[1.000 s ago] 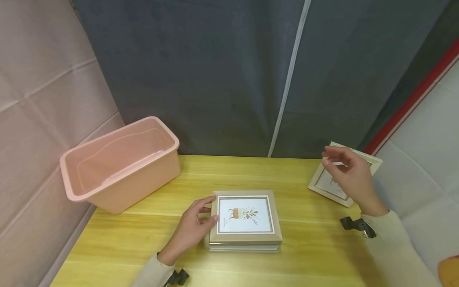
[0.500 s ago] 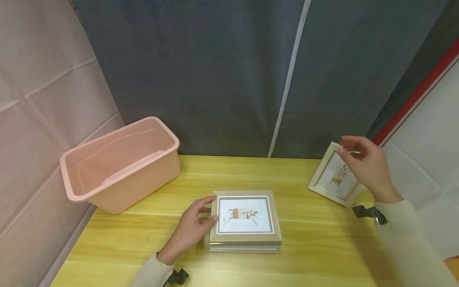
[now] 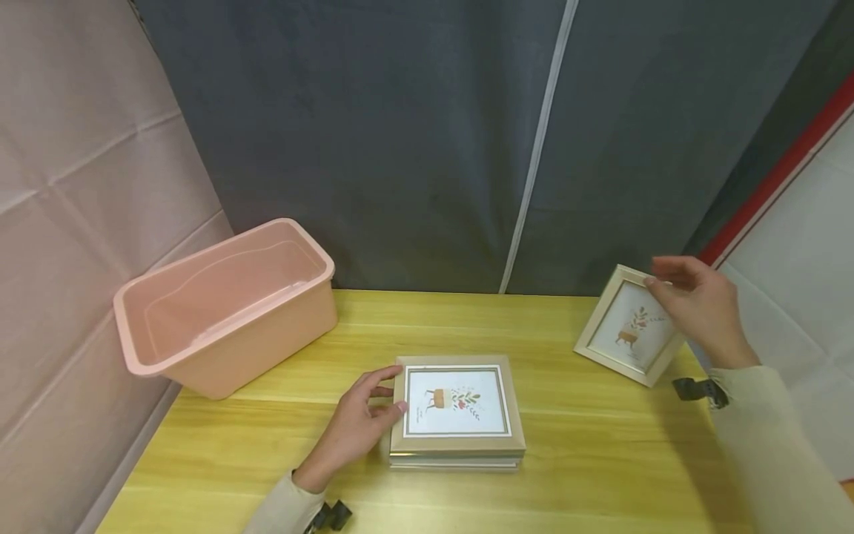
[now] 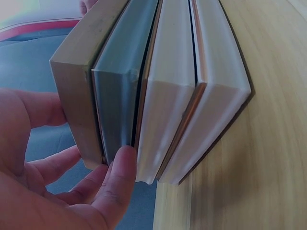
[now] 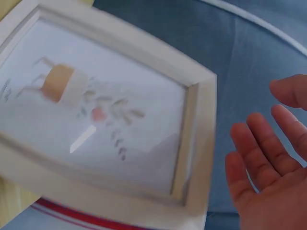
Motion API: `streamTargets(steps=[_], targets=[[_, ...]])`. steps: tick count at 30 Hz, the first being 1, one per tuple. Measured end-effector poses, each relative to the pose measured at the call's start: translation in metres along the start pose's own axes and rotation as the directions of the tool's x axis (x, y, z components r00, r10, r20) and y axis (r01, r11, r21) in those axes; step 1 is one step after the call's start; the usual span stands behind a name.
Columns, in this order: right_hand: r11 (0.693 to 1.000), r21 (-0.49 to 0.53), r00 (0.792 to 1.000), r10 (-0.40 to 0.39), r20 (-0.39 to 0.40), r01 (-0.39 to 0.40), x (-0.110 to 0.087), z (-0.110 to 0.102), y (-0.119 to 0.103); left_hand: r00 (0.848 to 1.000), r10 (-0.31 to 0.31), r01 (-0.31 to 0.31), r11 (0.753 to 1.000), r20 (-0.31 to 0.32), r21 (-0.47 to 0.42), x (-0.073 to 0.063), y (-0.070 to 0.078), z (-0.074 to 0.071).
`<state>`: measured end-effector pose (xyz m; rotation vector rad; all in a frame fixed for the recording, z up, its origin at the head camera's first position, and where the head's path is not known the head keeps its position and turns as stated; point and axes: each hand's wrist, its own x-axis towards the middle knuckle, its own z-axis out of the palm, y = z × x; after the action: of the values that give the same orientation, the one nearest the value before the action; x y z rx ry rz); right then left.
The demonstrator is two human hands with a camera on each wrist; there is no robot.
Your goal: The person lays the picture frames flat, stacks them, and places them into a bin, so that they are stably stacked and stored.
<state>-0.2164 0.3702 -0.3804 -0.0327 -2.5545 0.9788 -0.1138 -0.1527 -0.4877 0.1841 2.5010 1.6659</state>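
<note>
A pile of several picture frames (image 3: 457,400) lies flat near the front middle of the table; the top frame has a tan border and a plant print. My left hand (image 3: 360,419) rests against the pile's left side. In the left wrist view its thumb (image 4: 122,167) touches the edge of a bluish-silver frame (image 4: 122,96), under the tan one (image 4: 76,110). At the right, a pale picture frame (image 3: 623,334) stands tilted back on the table. My right hand (image 3: 703,311) hovers by its upper right; the right wrist view shows the fingers (image 5: 261,153) loosely bent, apart from the frame.
A pink plastic bin (image 3: 267,319) stands at the back left of the yellow wooden table (image 3: 427,326). Behind hangs a dark grey curtain (image 3: 373,148) with a pale seam. White panels with a red strip (image 3: 787,170) border the right side.
My right hand has moved to the right across the standing frame, uncovering more of its print. The frame has stayed in place. My left hand and the pile have not moved.
</note>
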Motion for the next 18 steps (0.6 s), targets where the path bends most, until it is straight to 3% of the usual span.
streamTargets(steps=[9,18], targets=[[0.99,-0.139,1.0,0.002,0.011,0.0,0.001,0.001,0.019,1.0,0.01,-0.01,1.0,-0.004,0.008,-0.001,-0.001,0.0],[0.988,-0.151,0.997,0.0,0.074,0.011,0.002,0.001,0.032,1.0,0.013,-0.013,1.0,0.0,-0.009,-0.001,0.0,-0.001]])
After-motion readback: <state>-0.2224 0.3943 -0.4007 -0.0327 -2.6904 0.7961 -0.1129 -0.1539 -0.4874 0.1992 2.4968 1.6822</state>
